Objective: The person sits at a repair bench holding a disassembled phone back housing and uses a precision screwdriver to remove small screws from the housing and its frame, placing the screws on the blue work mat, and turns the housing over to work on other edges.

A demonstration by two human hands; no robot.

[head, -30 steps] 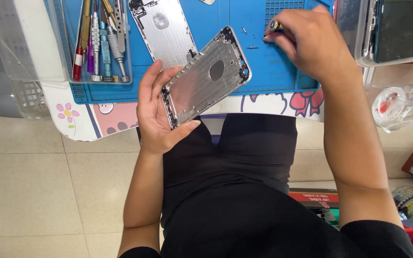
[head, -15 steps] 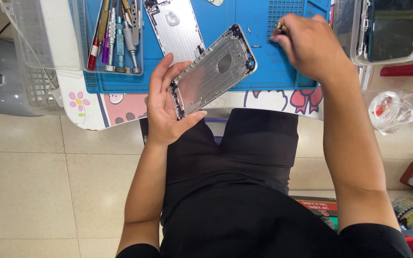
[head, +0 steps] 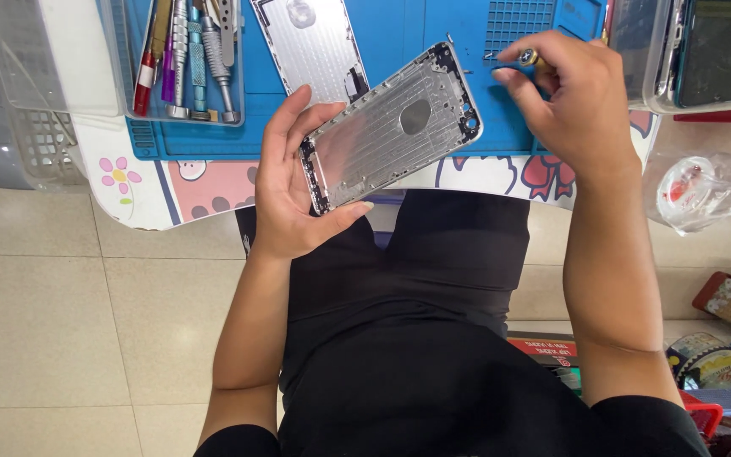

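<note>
Bare grey metal: the phone shell [head: 392, 127] is a thin, hollow back housing, inside face up, with an oval cutout mid-panel and small fittings along the rim. It sits tilted above the near edge of the counter [head: 213, 190], over the person's lap.

Left hand [head: 294, 190] has its grip closed on the shell: thumb across the lower corner, fingers [head: 285, 127] wrapped on the long edge. Sensible hold; edges are the stiffest part.

Handling, my read: light, rigid along the frame, but a thin panel that could flex or dent if squeezed mid-face. Smooth metal, so likely slippery. Rim fittings look delicate; keep fingertips off them.

Right hand [head: 573, 106] is clenched around a small brass-tipped tool [head: 535, 57], pinched near the tip, just above the blue mat [head: 399, 34] beside its grid section [head: 518, 25]. Tiny metal bits lie on the mat near the tool; too small to identify.

Around it:
- second shell [head: 315, 42], same grey metal, flat on the mat, touching nothing held
- clear tray [head: 116, 59] of screwdrivers [head: 188, 59], knurled metal shafts, coloured handles
- clear plastic box [head: 691, 55] at the right, dark phone parts inside
- crumpled clear bag [head: 704, 190] right of the counter
</note>
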